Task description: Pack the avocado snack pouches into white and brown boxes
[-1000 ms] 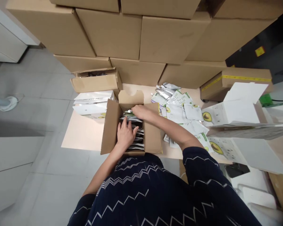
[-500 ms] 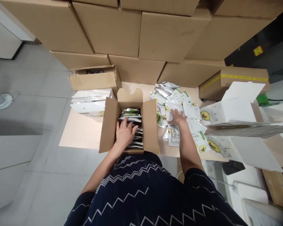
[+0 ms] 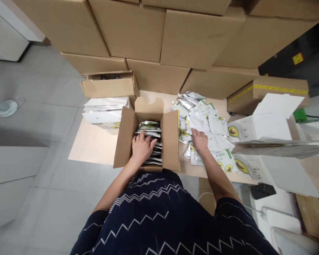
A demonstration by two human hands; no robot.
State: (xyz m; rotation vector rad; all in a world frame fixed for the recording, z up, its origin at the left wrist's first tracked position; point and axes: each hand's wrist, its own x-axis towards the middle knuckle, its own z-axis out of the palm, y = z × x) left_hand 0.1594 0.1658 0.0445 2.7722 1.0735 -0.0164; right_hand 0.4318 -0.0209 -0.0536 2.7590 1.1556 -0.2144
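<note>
My left hand (image 3: 143,148) reaches into an open cardboard box (image 3: 170,141), fingers spread and resting on the packed pouches (image 3: 150,127). These pouches stand on edge in a row, their lower parts hidden. To the right of the box, my right hand (image 3: 200,141) has its fingers curled closed at the near edge of a white pouch (image 3: 198,124). That pouch lies on a loose pile of flat pouches (image 3: 220,143), some printed with avocados and green lettering. Its fingertips are partly hidden from above.
Cardboard boxes (image 3: 127,32) are stacked along the back. Left of the open box stand white printed cartons (image 3: 105,117) and another brown box (image 3: 108,88). Open white cartons (image 3: 271,124) stand on the right, before a box with yellow tape (image 3: 279,90). The tabletop (image 3: 93,145) is pale.
My right hand has drawn its spread fingers together on the white pouch, shifting it slightly. My left hand stays in the box. The view has moved a little.
</note>
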